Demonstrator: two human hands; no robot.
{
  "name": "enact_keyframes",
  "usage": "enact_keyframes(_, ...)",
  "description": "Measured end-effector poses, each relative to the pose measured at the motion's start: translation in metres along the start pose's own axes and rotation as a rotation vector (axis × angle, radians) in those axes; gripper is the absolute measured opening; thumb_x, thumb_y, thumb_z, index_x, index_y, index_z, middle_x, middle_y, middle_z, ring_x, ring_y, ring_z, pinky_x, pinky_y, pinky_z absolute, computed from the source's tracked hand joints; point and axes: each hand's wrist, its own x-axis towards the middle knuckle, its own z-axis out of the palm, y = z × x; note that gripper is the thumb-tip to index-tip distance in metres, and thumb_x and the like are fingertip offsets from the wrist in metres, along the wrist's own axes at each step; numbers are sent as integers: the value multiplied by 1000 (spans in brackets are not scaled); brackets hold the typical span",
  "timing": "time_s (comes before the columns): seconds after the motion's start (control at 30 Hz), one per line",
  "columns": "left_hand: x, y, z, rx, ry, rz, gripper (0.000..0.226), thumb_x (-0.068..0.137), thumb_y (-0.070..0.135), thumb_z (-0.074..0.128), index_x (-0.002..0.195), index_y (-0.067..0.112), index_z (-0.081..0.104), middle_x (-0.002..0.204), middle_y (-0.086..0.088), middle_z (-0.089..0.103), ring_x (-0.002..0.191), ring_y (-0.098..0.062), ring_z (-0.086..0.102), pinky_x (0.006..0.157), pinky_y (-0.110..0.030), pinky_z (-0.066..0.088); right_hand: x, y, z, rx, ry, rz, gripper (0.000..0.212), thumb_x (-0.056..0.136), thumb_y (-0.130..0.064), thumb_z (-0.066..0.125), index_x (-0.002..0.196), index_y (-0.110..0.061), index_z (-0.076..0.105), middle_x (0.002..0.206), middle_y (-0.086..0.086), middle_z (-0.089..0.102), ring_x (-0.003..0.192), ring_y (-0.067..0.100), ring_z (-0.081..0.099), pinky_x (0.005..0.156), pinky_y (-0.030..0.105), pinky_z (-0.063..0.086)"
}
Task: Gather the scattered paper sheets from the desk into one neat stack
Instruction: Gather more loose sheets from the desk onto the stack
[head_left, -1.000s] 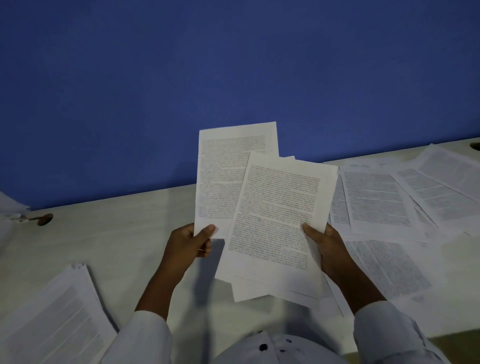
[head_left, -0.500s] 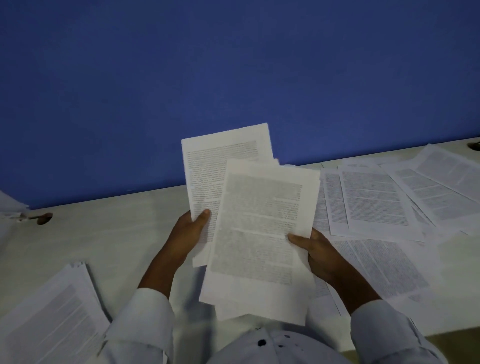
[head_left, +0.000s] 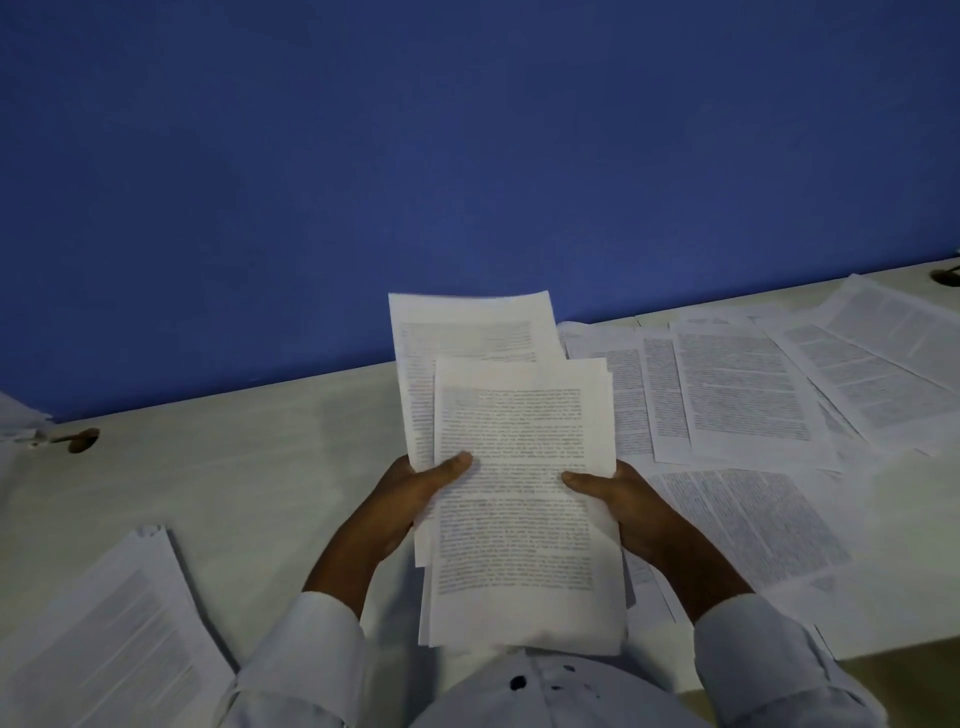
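I hold a bundle of printed paper sheets (head_left: 514, 499) upright above the pale desk (head_left: 249, 467), near my chest. My left hand (head_left: 415, 499) grips its left edge, thumb on the front page. My right hand (head_left: 618, 504) grips the right edge the same way. One sheet (head_left: 467, 327) at the back sticks up higher and leans left of the others. Loose printed sheets (head_left: 743, 389) lie scattered and overlapping on the desk to the right. A thick stack of sheets (head_left: 114, 639) lies at the lower left.
A blue wall (head_left: 467, 156) rises straight behind the desk. Cable holes sit in the desk at the far left (head_left: 83, 440) and the far right (head_left: 948, 275). More paper (head_left: 15, 415) pokes in at the left edge. The desk's front edge shows at lower right.
The two fanned groups of sheets have come together into one bundle and swung upright. My hands have moved closer to each other and towards my chest.
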Motion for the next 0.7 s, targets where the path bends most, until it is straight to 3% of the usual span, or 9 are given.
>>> enact_keyframes(0.1, -2, -1, 3, 40, -103, 7, 41, 87, 23, 68, 128, 22, 62, 121, 0, 70, 110, -20, 67, 94, -38, 54, 3, 1, 1, -5, -35, 13, 44, 84, -14, 69, 128, -12, 61, 122, 13, 68, 112, 33, 65, 99, 49, 50)
enact_keyframes(0.17, -1, -1, 7, 71, -69, 0, 36, 86, 21, 70, 122, 26, 65, 117, 3, 72, 104, -15, 69, 85, -29, 57, 5, 2, 4, -42, -43, -3, 46, 82, -15, 70, 128, -12, 62, 121, 11, 68, 113, 31, 65, 100, 48, 49)
enact_keyframes(0.3, 3, -5, 7, 36, 200, 84, 32, 84, 17, 73, 114, 26, 66, 115, 2, 71, 97, -10, 69, 76, -16, 55, 10, -2, 5, -141, 61, -68, 38, 86, -13, 71, 124, -13, 65, 116, 5, 72, 108, 24, 68, 99, 43, 51)
enact_keyframes(0.47, 2, 11, 7, -64, 469, 226, 35, 85, 16, 73, 118, 20, 62, 106, 5, 68, 94, -8, 64, 71, -15, 52, 20, -9, 2, -204, 237, -98, 17, 86, -24, 72, 100, -15, 74, 101, 8, 75, 97, 28, 71, 91, 45, 56)
enact_keyframes(0.6, -6, 37, 13, -171, 544, 408, 32, 84, 16, 73, 110, 33, 63, 107, 14, 69, 97, -4, 66, 78, -18, 54, 28, -7, 0, 3, 320, -102, 27, 89, -33, 68, 108, -14, 66, 107, 7, 71, 98, 23, 69, 82, 36, 57)
enact_keyframes(0.7, -14, 53, 20, -296, 494, 507, 38, 76, 22, 74, 109, 37, 64, 110, 17, 72, 105, -7, 67, 89, -28, 54, 33, -1, -2, 279, 176, -23, 38, 96, -52, 46, 124, -28, 56, 128, 2, 64, 110, 20, 67, 87, 40, 55)
